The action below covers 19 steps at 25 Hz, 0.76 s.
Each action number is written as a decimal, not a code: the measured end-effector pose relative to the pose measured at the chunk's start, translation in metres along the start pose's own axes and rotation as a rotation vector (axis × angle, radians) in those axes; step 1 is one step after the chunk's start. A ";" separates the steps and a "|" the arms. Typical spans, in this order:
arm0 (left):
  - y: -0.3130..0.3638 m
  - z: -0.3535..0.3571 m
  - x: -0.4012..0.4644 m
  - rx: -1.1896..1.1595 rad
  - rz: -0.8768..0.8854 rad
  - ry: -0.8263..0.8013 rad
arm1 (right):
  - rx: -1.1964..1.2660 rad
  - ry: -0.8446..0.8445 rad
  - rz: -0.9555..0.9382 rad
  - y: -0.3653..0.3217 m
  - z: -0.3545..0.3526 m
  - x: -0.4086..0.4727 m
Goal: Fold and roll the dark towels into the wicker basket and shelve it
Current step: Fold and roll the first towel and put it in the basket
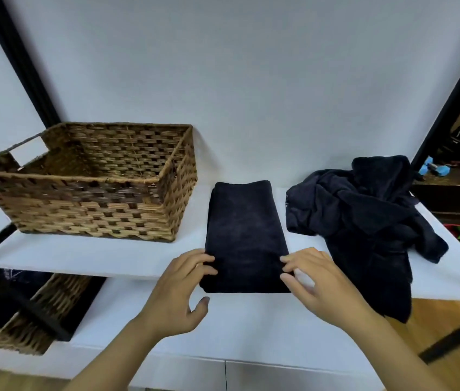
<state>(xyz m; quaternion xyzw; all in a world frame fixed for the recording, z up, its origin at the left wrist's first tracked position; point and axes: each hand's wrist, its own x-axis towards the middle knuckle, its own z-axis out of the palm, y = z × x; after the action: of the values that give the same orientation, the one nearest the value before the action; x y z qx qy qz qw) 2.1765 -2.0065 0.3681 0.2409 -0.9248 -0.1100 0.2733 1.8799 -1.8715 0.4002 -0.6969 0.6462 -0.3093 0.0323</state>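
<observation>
Dark terry that I judge soft, light and limp: the folded towel (pixel 247 235) lies between my left hand (pixel 183 280) and right hand (pixel 317 280), curved fingertips touching its near corners, the likeliest place to start a roll; whether they pinch I cannot confirm. White shelf (pixel 110 258) lies under both hands, the wicker basket (pixel 96 215) beyond the left, crumpled towels (pixel 364 215) beyond the right.

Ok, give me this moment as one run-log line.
folded towel: flat, unrolled | left hand: fingertips on its near-left edge | right hand: fingertips at near-right edge | wicker basket: left, no towels seen | towel heap: right
</observation>
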 end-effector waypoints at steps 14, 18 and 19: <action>-0.024 0.029 0.003 0.259 0.045 -0.070 | -0.451 -0.237 -0.028 0.037 0.025 0.000; -0.011 0.040 0.005 0.179 0.088 0.012 | -0.359 -0.052 -0.210 0.031 0.044 0.004; -0.010 0.042 0.004 0.121 0.075 0.041 | -0.323 -0.011 -0.226 0.032 0.047 0.003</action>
<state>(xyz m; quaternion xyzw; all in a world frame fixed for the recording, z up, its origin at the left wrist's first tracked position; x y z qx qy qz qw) 2.1538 -2.0140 0.3325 0.2242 -0.9323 -0.0386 0.2813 1.8738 -1.8960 0.3486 -0.7628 0.6050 -0.1993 -0.1111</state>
